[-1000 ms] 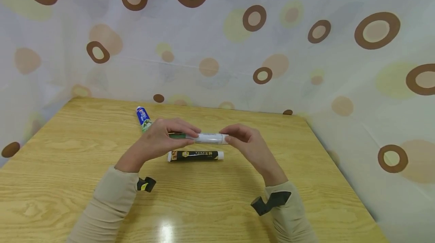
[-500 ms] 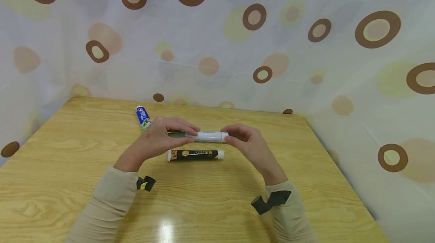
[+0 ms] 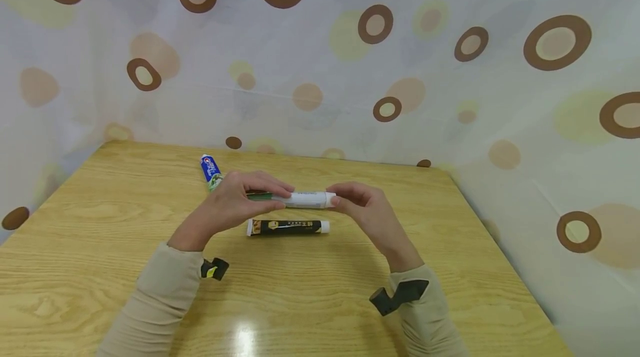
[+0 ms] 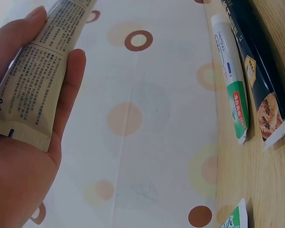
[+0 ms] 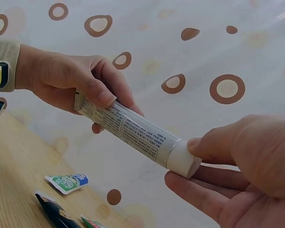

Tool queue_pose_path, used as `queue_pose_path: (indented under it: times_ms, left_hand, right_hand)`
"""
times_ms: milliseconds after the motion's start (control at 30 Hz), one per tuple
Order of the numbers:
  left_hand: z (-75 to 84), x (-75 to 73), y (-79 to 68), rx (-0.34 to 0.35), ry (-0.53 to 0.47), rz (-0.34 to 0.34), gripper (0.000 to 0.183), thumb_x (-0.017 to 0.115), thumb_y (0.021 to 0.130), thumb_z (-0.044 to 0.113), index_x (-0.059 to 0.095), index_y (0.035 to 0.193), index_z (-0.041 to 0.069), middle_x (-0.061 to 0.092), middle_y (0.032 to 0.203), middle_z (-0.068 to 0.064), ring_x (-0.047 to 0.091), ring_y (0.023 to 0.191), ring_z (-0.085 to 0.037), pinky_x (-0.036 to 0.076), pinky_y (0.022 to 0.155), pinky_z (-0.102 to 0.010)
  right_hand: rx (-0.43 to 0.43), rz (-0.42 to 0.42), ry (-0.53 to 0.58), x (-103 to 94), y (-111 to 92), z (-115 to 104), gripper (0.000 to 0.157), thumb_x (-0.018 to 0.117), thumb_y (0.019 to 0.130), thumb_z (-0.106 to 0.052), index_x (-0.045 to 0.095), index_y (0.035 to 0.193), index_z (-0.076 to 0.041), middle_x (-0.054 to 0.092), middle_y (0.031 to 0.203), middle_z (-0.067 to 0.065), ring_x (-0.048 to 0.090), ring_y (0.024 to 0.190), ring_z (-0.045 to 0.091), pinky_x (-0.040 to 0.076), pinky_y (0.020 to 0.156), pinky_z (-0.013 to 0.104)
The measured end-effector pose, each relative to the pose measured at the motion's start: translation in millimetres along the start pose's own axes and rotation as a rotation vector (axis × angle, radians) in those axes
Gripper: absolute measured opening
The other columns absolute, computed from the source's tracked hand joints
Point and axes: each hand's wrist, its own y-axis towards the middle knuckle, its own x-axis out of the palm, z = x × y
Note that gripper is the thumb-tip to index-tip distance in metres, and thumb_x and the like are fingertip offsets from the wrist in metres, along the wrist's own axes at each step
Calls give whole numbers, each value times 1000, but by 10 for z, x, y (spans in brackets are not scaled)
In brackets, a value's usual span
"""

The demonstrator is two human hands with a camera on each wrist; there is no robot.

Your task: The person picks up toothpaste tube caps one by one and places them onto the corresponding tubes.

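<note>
A pale toothpaste tube (image 5: 133, 128) with rows of small print is held up between both hands, slanting in the right wrist view. My left hand (image 3: 230, 204) grips its flat end, thumb on one side and fingers on the other; the crimped edge lies at the palm in the left wrist view. At the other end my right hand (image 3: 367, 215) pinches the white cap (image 5: 182, 159) between thumb and fingers. Below the hands a black toothpaste tube (image 3: 287, 227) lies on the table. A white-and-green tube (image 4: 232, 80) lies alongside it in the left wrist view.
A blue-and-green toothpaste tube (image 3: 210, 171) lies farther back on the wooden table (image 3: 300, 301), its near end hidden by the left hand. A white sheet (image 3: 320, 68) patterned with brown rings and dots stands behind the table and along its sides.
Both hands stay in nearly the same place with the tube between them. The right thumb and fingertips have shifted very slightly at the cap.
</note>
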Motion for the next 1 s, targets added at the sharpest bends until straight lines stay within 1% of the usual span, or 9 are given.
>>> queue_pose_path:
  times_ms: [167,267,300,400,533,667,733,900,1000]
  left_hand:
    - [-5,-5,2,-45,-42,8,18,67,80,13,71,97,12,67,105,-2,60,92,-9,51,70,-27]
    - [-29,-8,7,-60,-70,11,17,67,80,14,71,97,12,67,105,-2,61,92,-9,52,71,-29]
    - [-65,-6,9,-57,-73,12,17,67,80,15,71,97,13,67,106,0,61,93,-8,52,71,-29]
    - [-60,-7,6,-67,-63,17,17,68,79,14,71,96,13,67,105,0,61,93,-8,52,70,-29]
    - [-85,7,4,-49,-37,24,15,69,78,12,72,93,14,68,102,0,60,93,-8,52,70,-30]
    - [-253,27,18,14,-3,26,14,69,78,19,72,92,21,67,101,7,60,93,-6,52,70,-28]
    - [-311,31,24,49,17,23,14,69,78,22,72,91,23,67,101,9,60,93,-5,51,70,-25]
    - [-338,33,25,98,34,3,14,67,80,21,72,93,23,66,103,9,60,93,-6,51,69,-25]
    - [-337,34,27,91,41,-13,14,67,80,22,72,94,24,66,103,9,61,90,-5,52,66,-26]
  right_hand:
    - [-27,-11,20,8,-5,-35,29,62,85,-19,60,113,-12,59,113,6,59,100,22,48,85,32]
    - [-36,12,6,14,0,-45,27,62,84,-19,62,111,-13,60,111,5,59,98,22,49,84,33]
    - [-35,20,0,17,2,-48,27,62,84,-19,62,110,-14,60,110,5,59,98,22,49,84,33]
    - [-26,35,-9,32,4,-80,24,63,84,-20,63,107,-14,61,108,5,59,96,22,48,85,39]
    - [-22,49,-3,51,4,-83,25,64,83,-20,64,106,-11,62,107,6,60,94,21,48,85,40]
    - [-19,64,-25,54,10,-45,26,64,82,-23,64,106,-11,62,106,6,60,94,20,49,82,31]
    - [-15,69,-34,53,12,-38,26,64,82,-24,65,105,-11,63,104,6,60,93,20,49,82,30]
    - [15,69,-26,43,8,-24,27,65,82,-25,65,104,-10,62,104,7,59,93,21,49,82,31]
    - [24,51,-27,24,10,-9,27,65,82,-25,64,104,-11,62,105,7,60,94,21,49,82,31]
